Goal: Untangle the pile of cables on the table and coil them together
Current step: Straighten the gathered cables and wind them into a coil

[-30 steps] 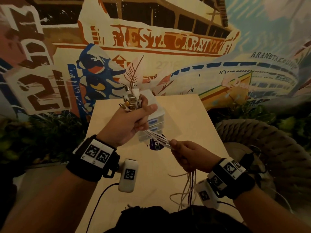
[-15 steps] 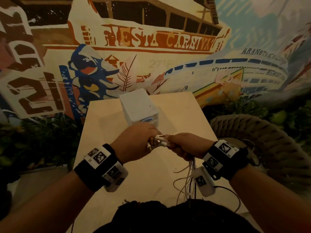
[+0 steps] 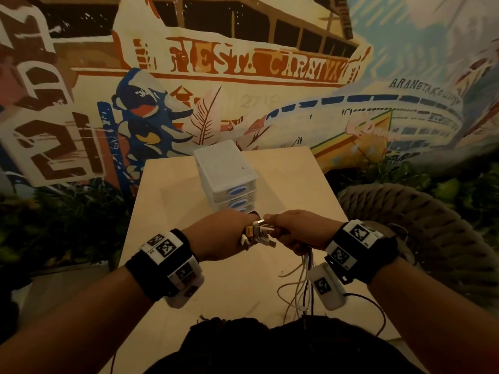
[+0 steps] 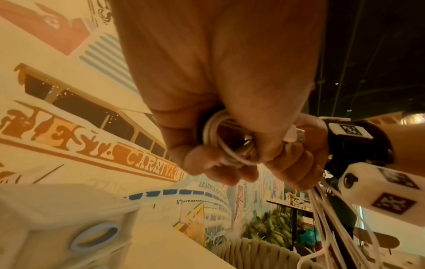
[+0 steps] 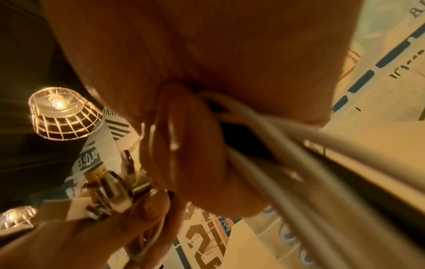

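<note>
- Left hand (image 3: 224, 236) was curled tight round a small loop of the cables (image 4: 216, 138); metal connector ends (image 3: 256, 234) stuck out between the two fists.
- Right hand (image 3: 299, 232) was fisted on the same bundle, knuckles touching the left hand's; loose cable tails (image 3: 302, 282) hung from under it toward the person's lap.
- Both hands were held above the near half of the table (image 3: 167, 211), not resting on it.
- Table was light wood. A white drawer unit (image 3: 225, 175) with blue oval handles stood on it just beyond the hands.
- Left of the table: dark foliage (image 3: 67, 220) low against the wall.
- Behind: a painted mural (image 3: 243, 66) with orange lettering and a domed building filled the wall.
- Right of the table: a woven rope chair (image 3: 421, 220).
- Right wrist view showed a lit cage pendant lamp (image 5: 62, 112) overhead against a dark ceiling.
</note>
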A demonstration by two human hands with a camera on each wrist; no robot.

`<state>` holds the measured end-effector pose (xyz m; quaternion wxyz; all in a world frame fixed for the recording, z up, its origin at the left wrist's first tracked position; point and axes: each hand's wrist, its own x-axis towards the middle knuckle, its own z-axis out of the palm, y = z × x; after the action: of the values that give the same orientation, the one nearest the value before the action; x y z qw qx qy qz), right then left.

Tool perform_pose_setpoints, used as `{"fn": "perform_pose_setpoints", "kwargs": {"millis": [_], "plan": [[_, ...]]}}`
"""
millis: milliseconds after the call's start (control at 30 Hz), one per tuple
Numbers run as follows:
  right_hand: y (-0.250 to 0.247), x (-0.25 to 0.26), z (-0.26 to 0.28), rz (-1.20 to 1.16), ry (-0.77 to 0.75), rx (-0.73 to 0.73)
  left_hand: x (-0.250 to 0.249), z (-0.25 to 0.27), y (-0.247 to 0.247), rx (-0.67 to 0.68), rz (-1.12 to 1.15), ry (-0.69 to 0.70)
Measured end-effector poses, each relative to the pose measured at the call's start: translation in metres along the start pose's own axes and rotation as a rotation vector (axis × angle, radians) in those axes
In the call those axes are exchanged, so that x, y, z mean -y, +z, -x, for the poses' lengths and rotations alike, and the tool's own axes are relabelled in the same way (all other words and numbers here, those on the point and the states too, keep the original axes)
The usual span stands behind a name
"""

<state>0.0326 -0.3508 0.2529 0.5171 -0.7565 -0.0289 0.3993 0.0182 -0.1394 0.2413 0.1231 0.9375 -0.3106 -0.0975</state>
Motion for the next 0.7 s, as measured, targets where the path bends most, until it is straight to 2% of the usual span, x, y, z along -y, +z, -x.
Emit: {"fn": "perform_pose_setpoints", "kwargs": {"millis": [67, 167, 267, 333, 400, 500, 533, 567, 633, 667, 700], "plan": [[0.001, 0.000, -0.001, 0.049, -0.023, 0.000, -0.002, 0.000, 0.000, 0.019, -0.100, 0.001], [0.002, 0.005, -0.002, 0.263, -0.060, -0.012, -0.007, 0.001, -0.002, 0.022, -0.259, -0.025], [0.002, 0.021, 0.006, 0.498, -0.111, 0.067, -0.012, -0.003, -0.008, 0.008, -0.333, 0.021], [0.001, 0.033, 0.012, 0.603, -0.103, 0.124, -0.017, -0.008, -0.014, 0.060, -0.361, -0.032], [0.010, 0.042, 0.003, 0.754, -0.041, 0.093, -0.020, -0.015, -0.015, 0.098, -0.358, -0.068], [0.035, 0.051, -0.022, 1.061, 0.180, -0.053, -0.025, -0.024, -0.012, 0.118, -0.267, -0.088], [0.036, 0.051, -0.025, 1.050, 0.223, -0.069, -0.024, -0.025, -0.012, 0.117, -0.256, -0.106], [0.034, 0.049, -0.025, 0.960, 0.201, -0.054, -0.024, -0.025, -0.013, 0.111, -0.268, -0.119], [0.030, 0.049, -0.021, 0.793, 0.088, 0.003, -0.022, -0.024, -0.015, 0.107, -0.309, -0.136], [0.029, 0.047, -0.022, 0.792, 0.095, -0.013, -0.020, -0.023, -0.015, 0.111, -0.327, -0.138], [0.036, 0.048, -0.030, 0.873, 0.185, -0.073, -0.021, -0.022, -0.015, 0.121, -0.337, -0.153]]}}
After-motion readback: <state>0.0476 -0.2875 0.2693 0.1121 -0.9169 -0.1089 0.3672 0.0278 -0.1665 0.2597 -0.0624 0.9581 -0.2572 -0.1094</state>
